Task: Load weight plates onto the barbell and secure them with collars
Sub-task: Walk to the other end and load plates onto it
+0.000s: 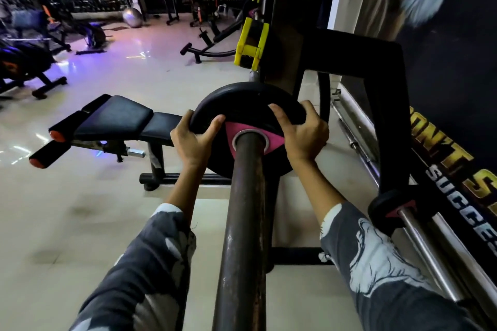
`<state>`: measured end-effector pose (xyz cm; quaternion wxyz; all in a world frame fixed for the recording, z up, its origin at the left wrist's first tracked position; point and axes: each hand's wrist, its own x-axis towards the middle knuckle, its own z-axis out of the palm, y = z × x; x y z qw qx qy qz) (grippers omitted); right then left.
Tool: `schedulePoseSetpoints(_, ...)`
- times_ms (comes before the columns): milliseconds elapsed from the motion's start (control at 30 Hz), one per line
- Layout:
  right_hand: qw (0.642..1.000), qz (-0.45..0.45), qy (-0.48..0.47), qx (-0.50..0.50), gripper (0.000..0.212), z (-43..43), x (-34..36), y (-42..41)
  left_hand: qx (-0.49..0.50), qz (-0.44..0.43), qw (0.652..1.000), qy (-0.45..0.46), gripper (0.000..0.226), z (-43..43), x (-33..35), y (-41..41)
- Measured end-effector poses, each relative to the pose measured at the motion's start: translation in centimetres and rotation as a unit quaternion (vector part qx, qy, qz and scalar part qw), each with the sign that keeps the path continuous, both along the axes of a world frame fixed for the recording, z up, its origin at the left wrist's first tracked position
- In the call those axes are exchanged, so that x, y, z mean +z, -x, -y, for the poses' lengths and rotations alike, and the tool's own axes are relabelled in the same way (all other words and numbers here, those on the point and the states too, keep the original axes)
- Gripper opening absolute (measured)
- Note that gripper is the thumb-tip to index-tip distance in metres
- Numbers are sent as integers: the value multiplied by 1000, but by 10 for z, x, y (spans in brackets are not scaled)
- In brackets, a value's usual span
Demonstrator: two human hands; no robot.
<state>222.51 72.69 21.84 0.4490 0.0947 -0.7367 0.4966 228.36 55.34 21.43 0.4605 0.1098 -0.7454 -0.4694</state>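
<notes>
Both hands' fingers point(277, 109) partly behind plate point(242, 99)

My only view comes from my head, looking forward and down along the barbell sleeve point(243, 223), which runs away from me up the middle. It sits close over my forearms; the gym floor point(80, 196) stretches far left, a wall point(457, 88) near right.

Plate point(248, 105) on barbell sleeve point(243, 223); bench point(115, 118) left; rack point(376, 83) right.

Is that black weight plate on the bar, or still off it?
On: the bar passes through the plate's centre hole, both hands gripping its rim.
</notes>
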Motion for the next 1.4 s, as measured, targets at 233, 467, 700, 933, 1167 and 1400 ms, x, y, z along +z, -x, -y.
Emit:
schedulePoseSetpoints(233,1000,-2,3,19,70,0,3,-3,25,3,1000,17,58,-2,0,-2)
schedulePoseSetpoints(467,995,30,-88,47,72,-11,-3,-22,41,66,991,109,69,-13,0,-22)
schedulePoseSetpoints(700,969,54,-241,23,78,-31,-30,-106,-9,86,967,240,77,-32,-11,-91)
schedulePoseSetpoints(933,971,76,-227,23,80,-55,-36,-229,-62,77,960,262,73,-58,-19,-202)
schedulePoseSetpoints(1167,977,78,-196,10,77,-81,-50,-360,-99,74,957,262,69,-85,-32,-326)
schedulePoseSetpoints(1400,970,134,-201,17,74,-126,-82,-446,-160,85,944,274,61,-141,-59,-408)
